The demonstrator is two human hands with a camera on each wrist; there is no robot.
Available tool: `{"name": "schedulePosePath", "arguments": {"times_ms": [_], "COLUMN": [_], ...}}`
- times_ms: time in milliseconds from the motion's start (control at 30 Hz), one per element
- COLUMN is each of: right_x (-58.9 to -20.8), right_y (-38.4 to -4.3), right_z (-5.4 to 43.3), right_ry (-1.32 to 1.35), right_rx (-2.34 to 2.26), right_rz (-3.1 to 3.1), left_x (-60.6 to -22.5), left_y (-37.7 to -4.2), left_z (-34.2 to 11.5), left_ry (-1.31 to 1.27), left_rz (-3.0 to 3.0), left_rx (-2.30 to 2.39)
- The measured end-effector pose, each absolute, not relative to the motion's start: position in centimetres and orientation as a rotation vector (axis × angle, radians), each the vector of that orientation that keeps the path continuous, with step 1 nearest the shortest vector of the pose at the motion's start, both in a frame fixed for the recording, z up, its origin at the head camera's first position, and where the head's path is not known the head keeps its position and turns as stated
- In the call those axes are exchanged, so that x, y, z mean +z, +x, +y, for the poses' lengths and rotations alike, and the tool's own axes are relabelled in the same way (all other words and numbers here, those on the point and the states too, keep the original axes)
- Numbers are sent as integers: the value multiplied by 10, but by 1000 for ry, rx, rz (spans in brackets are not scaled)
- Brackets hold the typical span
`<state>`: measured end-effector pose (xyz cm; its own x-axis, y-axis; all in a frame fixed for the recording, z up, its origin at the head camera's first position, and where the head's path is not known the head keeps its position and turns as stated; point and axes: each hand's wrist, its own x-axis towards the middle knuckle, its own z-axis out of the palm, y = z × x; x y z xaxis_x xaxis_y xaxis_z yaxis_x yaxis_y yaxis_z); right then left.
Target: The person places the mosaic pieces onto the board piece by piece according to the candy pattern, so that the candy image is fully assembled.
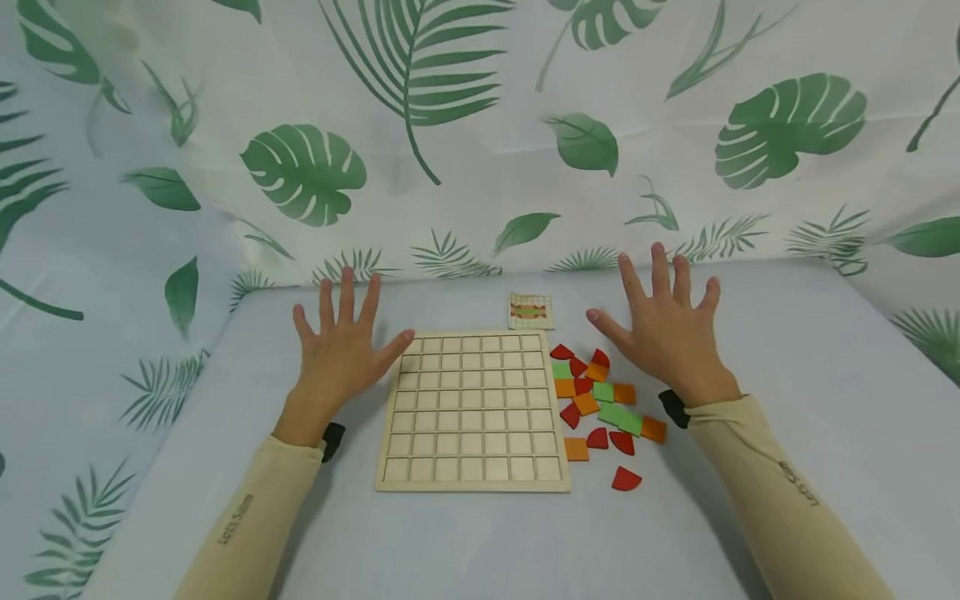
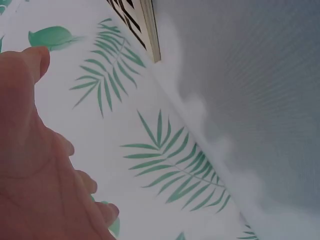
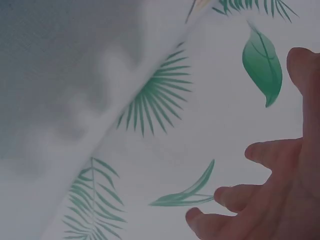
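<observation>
Your wooden board [image 1: 471, 400], ruled into seven rows of seven squares, lies flat on the white tabletop [image 1: 465, 546], between your two hands and slightly nearer the left. Along its right edge you have a loose scatter of pieces: red wedges [image 1: 627, 479], orange squares [image 1: 577, 449] and green squares [image 1: 602, 391], several touching or overlapping, the uppermost few close against the board's rim. One wedge sits apart at the near end of the group. Just beyond the board's far edge, toward its right corner, lies a small card [image 1: 531, 312] printed with a red, orange and green pattern on a grid.

Your left hand [image 1: 337, 358] is spread wide, holding nothing, its thumb tip at the board's far left corner; you cannot tell from here whether they touch. Your right hand [image 1: 663, 329], likewise splayed and holding nothing, is beyond the pieces to the right. Tabletop stretches outward past both forearms and from the board's near edge toward you. At the back, it meets a leaf-print cloth [image 1: 465, 204].
</observation>
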<state>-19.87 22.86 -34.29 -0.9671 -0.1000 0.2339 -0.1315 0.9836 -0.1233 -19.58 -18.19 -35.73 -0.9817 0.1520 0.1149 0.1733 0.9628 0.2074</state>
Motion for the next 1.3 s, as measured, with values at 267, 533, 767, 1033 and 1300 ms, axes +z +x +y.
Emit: {"name": "schedulePosePath", "arguments": {"times_ms": [267,533,767,1033,1300], "right_x": [-341,-343,-342,-345,-355], "right_y": [-199,-202,-205,-208,-212], "right_z": [226,230,234,238,249], "right_ry": [218,272,414,602,722], "right_rx": [349,448,661,867,921], "right_rz": [-3006,-3084,-3114,-3151,-3222], "left_x": [-357,-347,-345,-357,-365], "left_y": [-195,-182,-146,-132,-132], "left_z": [-178,-173,-180,-198,-203], "left_ry": [-297,-419,-577,-784,-821], "left_rz": [-3031,-3020,-3142,-3362,-3467], "left_rx": [-394,-416,-482,-673,-761]}}
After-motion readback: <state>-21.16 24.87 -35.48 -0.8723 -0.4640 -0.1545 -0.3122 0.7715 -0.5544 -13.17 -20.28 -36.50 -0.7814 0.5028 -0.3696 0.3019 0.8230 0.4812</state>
